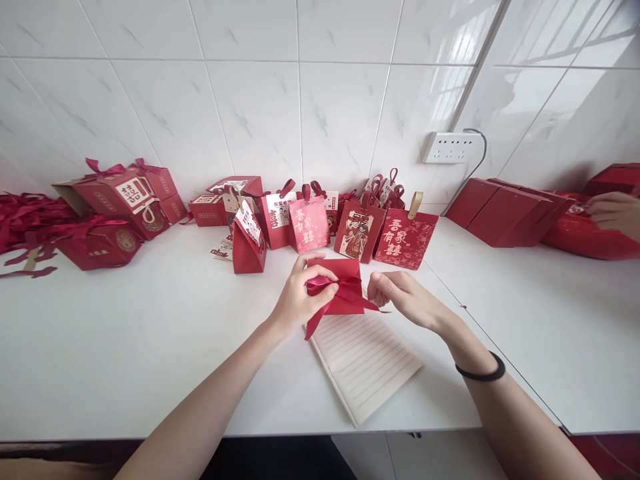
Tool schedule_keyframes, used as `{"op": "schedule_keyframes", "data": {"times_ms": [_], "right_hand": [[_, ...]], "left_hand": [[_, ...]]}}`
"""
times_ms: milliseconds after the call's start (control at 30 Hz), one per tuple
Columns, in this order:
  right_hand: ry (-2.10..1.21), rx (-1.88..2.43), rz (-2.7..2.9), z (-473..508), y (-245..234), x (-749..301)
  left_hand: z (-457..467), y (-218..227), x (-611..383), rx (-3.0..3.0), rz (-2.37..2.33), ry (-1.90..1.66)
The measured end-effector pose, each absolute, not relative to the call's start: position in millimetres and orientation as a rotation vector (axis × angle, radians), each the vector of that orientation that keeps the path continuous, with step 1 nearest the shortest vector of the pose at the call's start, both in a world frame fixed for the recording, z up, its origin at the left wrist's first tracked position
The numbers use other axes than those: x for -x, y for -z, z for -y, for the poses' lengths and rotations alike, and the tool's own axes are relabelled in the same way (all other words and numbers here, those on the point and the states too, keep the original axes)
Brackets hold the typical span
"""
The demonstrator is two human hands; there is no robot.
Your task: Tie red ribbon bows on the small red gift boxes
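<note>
A small red gift box (349, 268) stands in the middle of the table, with a dark pink ribbon (345, 293) across its front. My left hand (303, 287) pinches the ribbon at its knot, thumb and fingers against the box's left side. One ribbon tail hangs down at the left; another points to the lower right. My right hand (397, 293) is closed beside the box's right edge, its fingers curled close to the ribbon. What lies inside those fingers is hidden. Just in front of the box is an open lined notebook (370, 363).
Several red gift boxes (405, 240) with ribbon handles stand behind my hands. Larger red boxes (133, 193) and a ribbon heap (23, 220) are at the left. Red boxes (493, 210) and another person's hand (617, 213) appear at the right. A power strip (447, 148) is on the wall.
</note>
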State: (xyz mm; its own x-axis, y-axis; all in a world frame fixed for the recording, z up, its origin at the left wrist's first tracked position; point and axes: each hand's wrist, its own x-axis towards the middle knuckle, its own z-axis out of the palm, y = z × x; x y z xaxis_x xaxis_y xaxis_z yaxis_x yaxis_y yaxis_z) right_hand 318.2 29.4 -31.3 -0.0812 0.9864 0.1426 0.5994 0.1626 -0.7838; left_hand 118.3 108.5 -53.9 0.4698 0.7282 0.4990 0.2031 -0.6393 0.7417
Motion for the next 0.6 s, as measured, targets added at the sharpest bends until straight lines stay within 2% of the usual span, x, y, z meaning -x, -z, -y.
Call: {"op": "schedule_keyframes", "data": {"times_ms": [133,600], "right_hand": [[-1.146,1.538,1.843,-30.9,28.7,-321.2],[-1.391,1.487,2.057,-32.6,29.5,-322.3]], "left_hand": [[-108.8,54.5,-117.7,-2.129,-0.761,-1.120],[-109.8,54.8,-118.1,-2.159,-0.770,-1.134]]}}
